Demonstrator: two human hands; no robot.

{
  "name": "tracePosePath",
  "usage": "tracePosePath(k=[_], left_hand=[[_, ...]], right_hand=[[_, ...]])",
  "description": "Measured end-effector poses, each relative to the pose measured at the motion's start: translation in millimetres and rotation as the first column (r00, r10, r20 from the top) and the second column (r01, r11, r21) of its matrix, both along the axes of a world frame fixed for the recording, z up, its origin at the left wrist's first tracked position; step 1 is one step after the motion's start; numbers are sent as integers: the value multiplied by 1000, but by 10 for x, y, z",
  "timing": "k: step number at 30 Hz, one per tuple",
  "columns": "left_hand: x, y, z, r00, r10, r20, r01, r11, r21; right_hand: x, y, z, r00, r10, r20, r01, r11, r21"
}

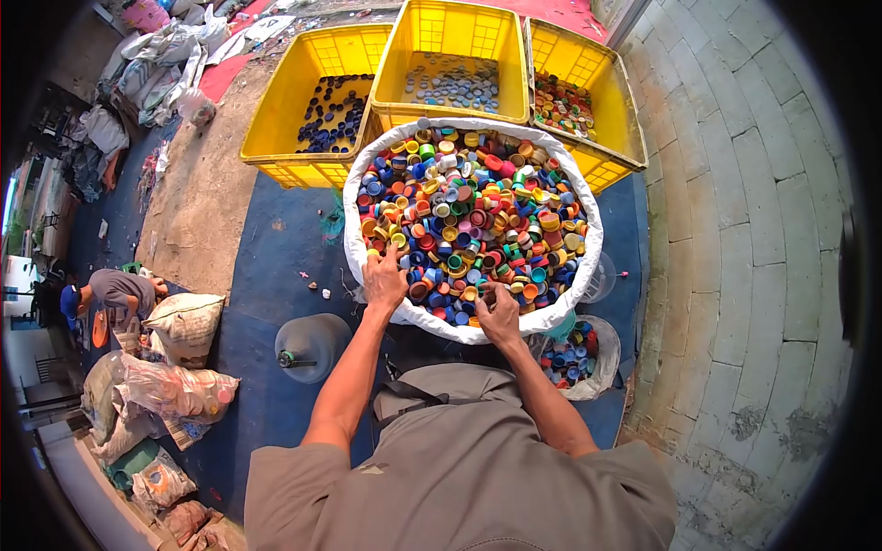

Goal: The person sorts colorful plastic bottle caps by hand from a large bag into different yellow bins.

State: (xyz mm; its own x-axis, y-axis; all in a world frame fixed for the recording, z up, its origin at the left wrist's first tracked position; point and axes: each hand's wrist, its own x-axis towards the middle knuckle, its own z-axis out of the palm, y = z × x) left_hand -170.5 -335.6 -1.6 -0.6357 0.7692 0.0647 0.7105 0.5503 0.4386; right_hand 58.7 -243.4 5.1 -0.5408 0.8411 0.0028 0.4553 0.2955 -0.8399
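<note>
A large round sack with a rolled white rim (pixel 593 207) is heaped with bottle caps (pixel 464 225) of many colours. At the near left of the heap, my left hand (pixel 384 280) has its fingers apart and touches the caps, close to a yellow-green cap (pixel 398 240). Over the near edge, my right hand (pixel 498 312) is bent down among the caps with its fingers curled together. Whatever lies between those fingertips is too small to make out.
Behind the sack stand a yellow crate with dark blue caps (pixel 262 147), one with pale blue caps (pixel 390 92) and one with mixed caps (pixel 629 138). A large clear bottle (pixel 312 349), a smaller bag of caps (pixel 602 367) and a wall (pixel 735 248) flank me. Another person (pixel 119 292) bends among sacks.
</note>
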Motion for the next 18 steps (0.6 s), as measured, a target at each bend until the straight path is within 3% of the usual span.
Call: tracePosePath(k=[5, 18], left_hand=[[-159, 58, -44, 987, -159, -30, 157, 987, -44], [-234, -12, -112, 971, -235, 53, 233, 972, 35]], right_hand=[[25, -87, 79, 999, 30, -43, -30, 999, -20], [-59, -152, 20, 995, 92, -34, -93, 995, -32]])
